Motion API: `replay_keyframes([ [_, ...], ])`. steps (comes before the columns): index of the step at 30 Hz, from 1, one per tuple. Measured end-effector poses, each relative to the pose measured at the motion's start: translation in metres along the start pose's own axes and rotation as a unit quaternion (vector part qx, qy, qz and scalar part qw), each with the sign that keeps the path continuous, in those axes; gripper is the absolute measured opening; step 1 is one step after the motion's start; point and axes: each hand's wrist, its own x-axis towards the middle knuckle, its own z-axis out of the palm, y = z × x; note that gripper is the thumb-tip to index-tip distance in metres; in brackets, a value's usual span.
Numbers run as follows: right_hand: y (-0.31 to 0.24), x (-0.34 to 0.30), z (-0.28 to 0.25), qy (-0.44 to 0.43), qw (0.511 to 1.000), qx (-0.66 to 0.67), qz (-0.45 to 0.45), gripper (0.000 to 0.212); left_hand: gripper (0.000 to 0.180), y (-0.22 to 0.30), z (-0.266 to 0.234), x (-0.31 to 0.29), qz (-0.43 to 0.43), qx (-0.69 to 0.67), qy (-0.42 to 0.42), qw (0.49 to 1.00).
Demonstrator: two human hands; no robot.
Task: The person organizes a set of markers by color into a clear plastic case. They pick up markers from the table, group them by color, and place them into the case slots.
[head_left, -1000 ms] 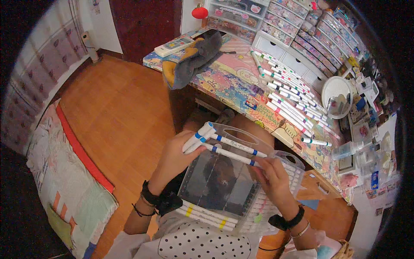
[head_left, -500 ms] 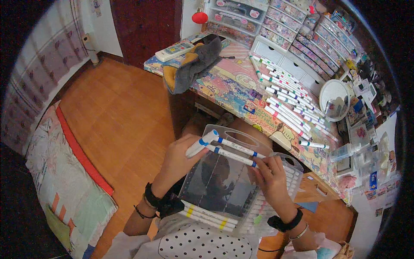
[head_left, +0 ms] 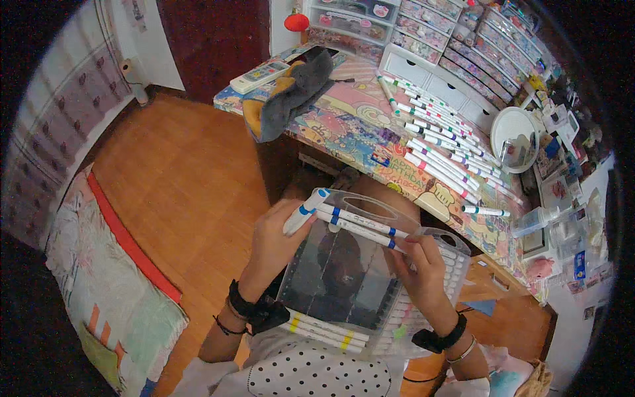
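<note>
Under your left hand and right hand, the clear plastic case bears white markers with yellow bands along the side nearest you. Ahead of your grip is the colourfully patterned desk. On it, ahead and left, lie a grey-and-yellow cloth item and, further left, a pale remote control. Ahead and right of your grip, loose markers with coloured bands lie spread out; 1 teal-banded marker lies apart from them, beyond and right of your right hand.
</note>
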Motion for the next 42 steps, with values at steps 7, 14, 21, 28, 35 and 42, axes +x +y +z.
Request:
replay_keyframes([
  [7, 0.002, 0.003, 0.005, -0.003, 0.998, 0.033, 0.052, 0.020, 0.032, 0.010, -0.012, 0.026, 0.050, 0.114, -0.124, 0.984],
  [14, 0.001, 0.004, 0.003, -0.011, 0.997, 0.056, 0.059, 0.018, 0.022, 0.014, -0.023, 0.055, 0.047, 0.140, -0.245, 0.958],
  [21, 0.018, -0.007, -0.024, -0.051, 0.997, 0.059, -0.028, 0.027, 0.028, 0.015, -0.022, 0.067, 0.137, 0.244, -0.287, 0.916],
  [28, 0.021, -0.026, -0.037, -0.037, 0.996, 0.059, -0.049, 0.026, 0.039, 0.006, -0.027, 0.048, 0.265, 0.195, -0.206, 0.922],
  [35, 0.018, -0.035, -0.042, -0.016, 0.997, 0.053, -0.060, 0.024, 0.042, 0.006, -0.036, 0.047, 0.260, 0.108, -0.203, 0.938],
  [42, 0.019, -0.042, -0.034, 0.100, 0.991, 0.077, 0.036, 0.029, 0.040, 0.006, -0.038, 0.049, 0.223, 0.132, -0.242, 0.935],
])
